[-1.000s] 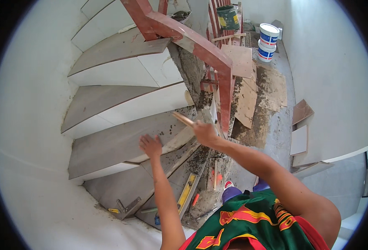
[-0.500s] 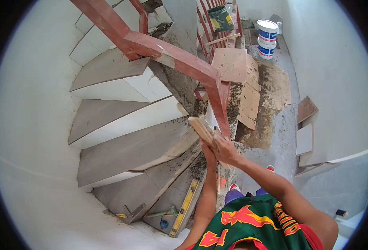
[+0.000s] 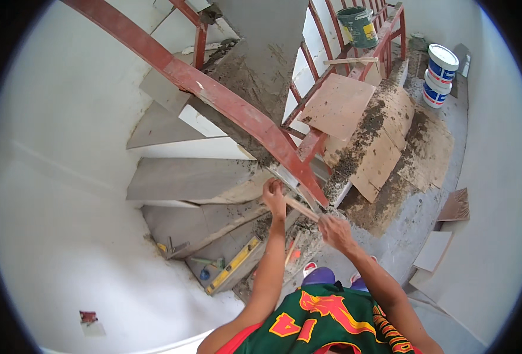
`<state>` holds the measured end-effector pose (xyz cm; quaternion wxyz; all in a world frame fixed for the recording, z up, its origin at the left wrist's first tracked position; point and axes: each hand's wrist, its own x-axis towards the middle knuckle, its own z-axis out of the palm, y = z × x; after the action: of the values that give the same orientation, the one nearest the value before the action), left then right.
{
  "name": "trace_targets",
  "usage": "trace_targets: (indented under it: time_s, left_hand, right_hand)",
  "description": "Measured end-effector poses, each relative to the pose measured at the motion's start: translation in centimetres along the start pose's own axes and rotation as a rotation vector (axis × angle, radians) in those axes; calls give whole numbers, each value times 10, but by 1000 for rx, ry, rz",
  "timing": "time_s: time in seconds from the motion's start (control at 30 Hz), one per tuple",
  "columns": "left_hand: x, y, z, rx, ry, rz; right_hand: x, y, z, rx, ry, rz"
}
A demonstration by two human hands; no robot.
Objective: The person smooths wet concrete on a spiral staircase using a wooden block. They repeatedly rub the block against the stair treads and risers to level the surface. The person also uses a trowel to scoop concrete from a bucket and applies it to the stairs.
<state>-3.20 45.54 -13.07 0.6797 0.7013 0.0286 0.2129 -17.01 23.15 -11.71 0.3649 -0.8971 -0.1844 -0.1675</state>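
Observation:
My right hand [image 3: 336, 231] is wrapped round the lower end of a narrow wooden strip [image 3: 302, 208]. The strip slants up to the left, below the red metal railing [image 3: 261, 127]. At its other end, my left hand [image 3: 274, 197] is raised with the fingers bent together near the inner edge of the stairs; what they pinch, if anything, is too small to tell. Beneath the left hand run the grey tiled winding steps [image 3: 184, 180] with white risers. On a lower step rest a yellow spirit level [image 3: 232, 266] and a green-handled tool [image 3: 208, 261].
Mortar-stained cardboard [image 3: 379, 168] covers part of the floor on the right. A tile [image 3: 338, 105] leans at the railing, below a dark green bucket [image 3: 358, 28]. Two white-and-blue tubs [image 3: 441, 74] are stacked farther back. Loose tiles [image 3: 432, 251] lean along the right wall.
Both hands were together on the wooden pieces. Now my left hand is apart to the left, while the right keeps the strip, lower down. The view has also turned.

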Motion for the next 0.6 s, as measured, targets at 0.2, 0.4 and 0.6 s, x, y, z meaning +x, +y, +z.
trace_targets:
  time_s: [0.2,0.4,0.6]
  left_hand:
    - [-71,-3,24,932,-283,-161]
    - [-130,8,114,681,-640,6]
    - [-138,15,258,570,-785,117]
  right_hand:
    - [-11,74,-81,-17,128,199]
    - [-5,164,-117,83,270,525]
    - [8,241,-127,303,298,875]
